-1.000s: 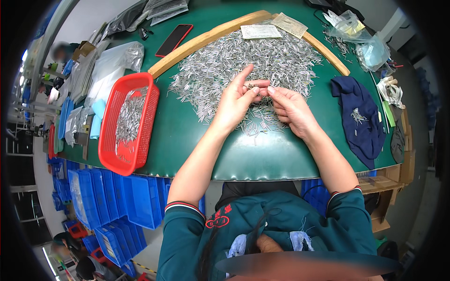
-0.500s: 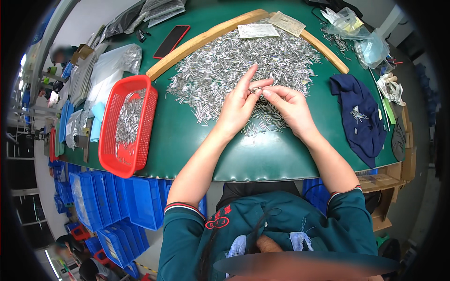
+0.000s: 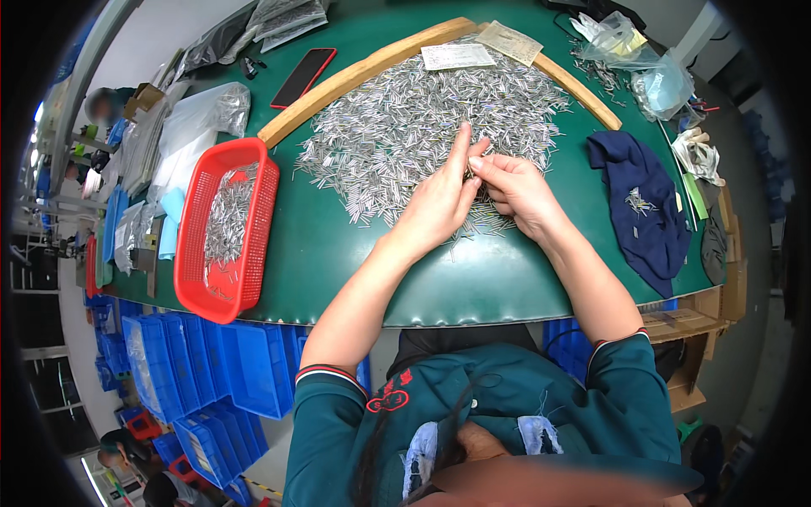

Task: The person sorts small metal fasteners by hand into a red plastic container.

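A broad heap of small silvery metal pins point(image 3: 380, 127) covers the middle of the green table. Over its near edge, my left hand point(image 3: 435, 207) has the index finger stretched up, with its thumb and other fingers closed around a few pins that are mostly hidden. From the right, my right hand point(image 3: 522, 196) meets it at the fingertips, thumb and index finger pinched together on small metal pins, also largely covered. To the left stands a red plastic basket point(image 3: 187, 253), partly filled with similar pins.
Wooden strips point(image 3: 363, 72) border the heap's far side, with two paper slips point(image 3: 458, 57) on top. A phone point(image 3: 304, 78) lies far left. Dark blue cloth point(image 3: 638, 228) with some pins is at right. Plastic bags point(image 3: 663, 89) sit far right; blue bins point(image 3: 262, 372) stand below the table's left edge.
My right fingers have curled in and press closer to my left hand. The pins that showed between the fingertips are now mostly covered. The view has shifted slightly.
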Motion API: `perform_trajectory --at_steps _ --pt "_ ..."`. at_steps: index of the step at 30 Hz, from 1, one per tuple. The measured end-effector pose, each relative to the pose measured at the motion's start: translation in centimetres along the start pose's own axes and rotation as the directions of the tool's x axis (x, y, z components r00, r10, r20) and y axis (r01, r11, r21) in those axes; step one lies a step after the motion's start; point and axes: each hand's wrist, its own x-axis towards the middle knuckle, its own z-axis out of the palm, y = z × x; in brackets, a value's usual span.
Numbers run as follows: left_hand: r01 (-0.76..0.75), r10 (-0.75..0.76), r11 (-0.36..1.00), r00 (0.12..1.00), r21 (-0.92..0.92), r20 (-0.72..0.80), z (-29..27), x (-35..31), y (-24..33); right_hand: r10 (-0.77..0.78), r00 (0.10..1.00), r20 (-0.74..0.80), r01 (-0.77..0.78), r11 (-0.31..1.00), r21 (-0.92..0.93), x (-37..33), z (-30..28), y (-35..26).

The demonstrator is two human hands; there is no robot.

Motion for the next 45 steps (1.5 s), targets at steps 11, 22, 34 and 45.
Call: perform_trajectory --at_steps 11,22,34,45 --pt "0.133 -0.133 0.991 0.991 -0.006 0.011 0.1 0.4 0.3 0.272 0.917 0.291 -0.397 0.679 0.617 0.7 -0.8 0.7" --pt "0.083 -0.082 0.996 0.994 0.023 -0.068 0.5 0.2 0.3 0.232 0.854 0.465 -0.514 0.518 0.684 0.7 -1.3 1.1" --pt "0.037 -0.05 0.995 0.989 -0.092 -0.141 0.9 0.1 0.4 0.228 0.872 0.432 -0.482 0.552 0.681 0.1 -0.7 0.5" --pt "0.079 -0.085 0.996 0.987 -0.045 -0.138 1.0 0.2 0.4 0.174 0.855 0.488 -0.499 0.527 0.688 0.4 -0.8 0.7"
